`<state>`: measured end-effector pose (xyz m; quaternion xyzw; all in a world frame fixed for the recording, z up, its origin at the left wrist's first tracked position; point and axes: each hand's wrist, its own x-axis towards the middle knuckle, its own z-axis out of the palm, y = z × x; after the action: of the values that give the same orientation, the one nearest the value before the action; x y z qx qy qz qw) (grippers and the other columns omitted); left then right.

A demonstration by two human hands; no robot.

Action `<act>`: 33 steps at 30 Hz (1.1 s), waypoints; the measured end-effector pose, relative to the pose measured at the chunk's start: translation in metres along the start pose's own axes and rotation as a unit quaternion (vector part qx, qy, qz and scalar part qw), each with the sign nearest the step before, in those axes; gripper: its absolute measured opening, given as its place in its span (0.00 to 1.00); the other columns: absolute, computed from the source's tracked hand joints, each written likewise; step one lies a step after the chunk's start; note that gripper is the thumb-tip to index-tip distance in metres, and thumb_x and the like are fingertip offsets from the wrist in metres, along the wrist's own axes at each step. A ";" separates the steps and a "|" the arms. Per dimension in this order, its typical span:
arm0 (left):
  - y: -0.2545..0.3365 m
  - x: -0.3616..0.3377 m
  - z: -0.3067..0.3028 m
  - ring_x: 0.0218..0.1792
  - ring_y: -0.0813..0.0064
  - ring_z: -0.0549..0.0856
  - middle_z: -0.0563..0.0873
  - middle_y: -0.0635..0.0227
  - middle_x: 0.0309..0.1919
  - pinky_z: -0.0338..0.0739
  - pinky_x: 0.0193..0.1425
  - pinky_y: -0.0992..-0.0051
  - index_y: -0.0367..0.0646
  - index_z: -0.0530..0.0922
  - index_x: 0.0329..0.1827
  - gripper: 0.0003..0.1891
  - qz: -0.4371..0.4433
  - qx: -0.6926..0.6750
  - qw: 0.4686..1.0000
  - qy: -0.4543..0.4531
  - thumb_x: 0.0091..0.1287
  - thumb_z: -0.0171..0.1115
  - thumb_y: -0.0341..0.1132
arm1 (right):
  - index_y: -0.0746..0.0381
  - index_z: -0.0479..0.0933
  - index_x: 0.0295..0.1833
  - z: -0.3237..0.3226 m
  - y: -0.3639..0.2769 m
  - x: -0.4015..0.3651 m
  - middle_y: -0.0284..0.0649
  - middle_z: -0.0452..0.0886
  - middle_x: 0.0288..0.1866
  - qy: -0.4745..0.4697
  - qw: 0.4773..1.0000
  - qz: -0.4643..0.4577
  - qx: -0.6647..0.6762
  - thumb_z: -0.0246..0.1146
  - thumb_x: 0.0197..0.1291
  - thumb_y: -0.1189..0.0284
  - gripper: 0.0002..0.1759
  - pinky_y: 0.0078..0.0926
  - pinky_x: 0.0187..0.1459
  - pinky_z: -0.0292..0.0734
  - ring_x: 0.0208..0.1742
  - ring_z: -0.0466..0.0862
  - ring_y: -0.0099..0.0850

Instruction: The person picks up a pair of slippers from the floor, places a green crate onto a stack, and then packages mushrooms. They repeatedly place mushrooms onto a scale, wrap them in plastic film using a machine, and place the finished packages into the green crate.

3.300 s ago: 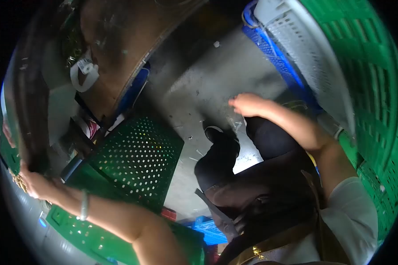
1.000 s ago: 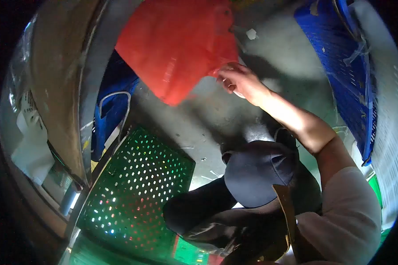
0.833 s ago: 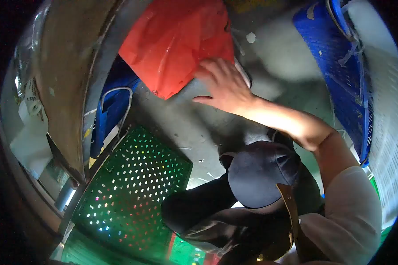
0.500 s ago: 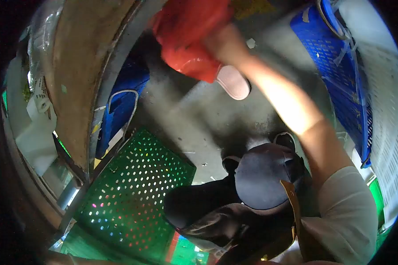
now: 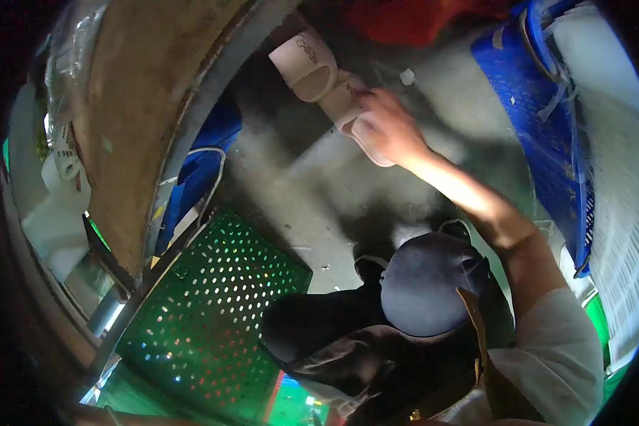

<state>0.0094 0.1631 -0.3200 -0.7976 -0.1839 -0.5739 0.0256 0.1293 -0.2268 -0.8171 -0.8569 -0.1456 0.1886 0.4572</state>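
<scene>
My right hand (image 5: pixel 387 128) reaches down to the floor from the right side, with its fingers closed on a pale pink slide slipper (image 5: pixel 362 135). Beyond it, a second pale slide slipper (image 5: pixel 305 64) with dark lettering on its strap lies toward the upper left. The slippers overlap or touch near my fingers; the exact contact is blurred. At the top edge a red, bag-like thing (image 5: pixel 412 21) is partly cut off and dim. My left hand is not in view.
A green perforated crate (image 5: pixel 220 284) stands at lower left, beside my bent knee (image 5: pixel 319 319). A blue crate (image 5: pixel 539 113) and a white slatted one (image 5: pixel 618 184) stand at right. A brown board (image 5: pixel 142 106) rises at left. A white scrap (image 5: pixel 407 77) lies on the floor.
My right hand has let go of the red thing, which now sits farther up and right. The hand has come down onto the slipper, and both slippers are now uncovered.
</scene>
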 end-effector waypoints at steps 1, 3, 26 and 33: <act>0.001 0.001 0.001 0.31 0.71 0.78 0.80 0.65 0.31 0.74 0.38 0.67 0.44 0.79 0.32 0.13 0.001 0.001 1.000 -0.002 0.68 0.52 0.41 | 0.62 0.68 0.69 0.017 -0.005 0.025 0.44 0.65 0.75 0.053 0.988 -0.133 -0.063 0.64 0.61 0.70 0.30 0.44 0.73 0.63 0.76 0.63 0.46; 0.003 0.004 0.000 0.31 0.71 0.77 0.80 0.65 0.30 0.74 0.38 0.67 0.43 0.79 0.31 0.13 0.002 -0.001 1.000 0.001 0.68 0.52 0.41 | 0.63 0.68 0.69 0.043 -0.008 0.097 0.43 0.66 0.76 0.073 0.965 -0.217 -0.130 0.65 0.60 0.68 0.32 0.41 0.74 0.62 0.78 0.59 0.46; 0.040 0.027 0.013 0.28 0.71 0.75 0.78 0.66 0.27 0.72 0.37 0.66 0.43 0.77 0.26 0.15 0.000 -0.069 0.995 0.073 0.67 0.51 0.42 | 0.62 0.70 0.39 0.173 -0.029 -0.026 0.44 0.78 0.34 0.213 0.915 0.103 0.327 0.66 0.58 0.74 0.10 0.39 0.41 0.75 0.39 0.81 0.44; 0.065 0.048 0.020 0.31 0.69 0.78 0.81 0.61 0.31 0.74 0.38 0.66 0.36 0.80 0.31 0.17 -0.018 -0.137 0.982 0.129 0.66 0.52 0.42 | 0.64 0.76 0.43 0.049 -0.032 -0.052 0.36 0.81 0.37 -0.224 0.861 0.222 0.400 0.55 0.61 0.83 0.07 0.25 0.46 0.77 0.40 0.81 0.25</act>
<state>0.0622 0.1205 -0.2712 -0.7094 -0.1136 -0.6920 -0.0707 0.0582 -0.1958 -0.8052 -0.5449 0.0376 0.5137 0.6617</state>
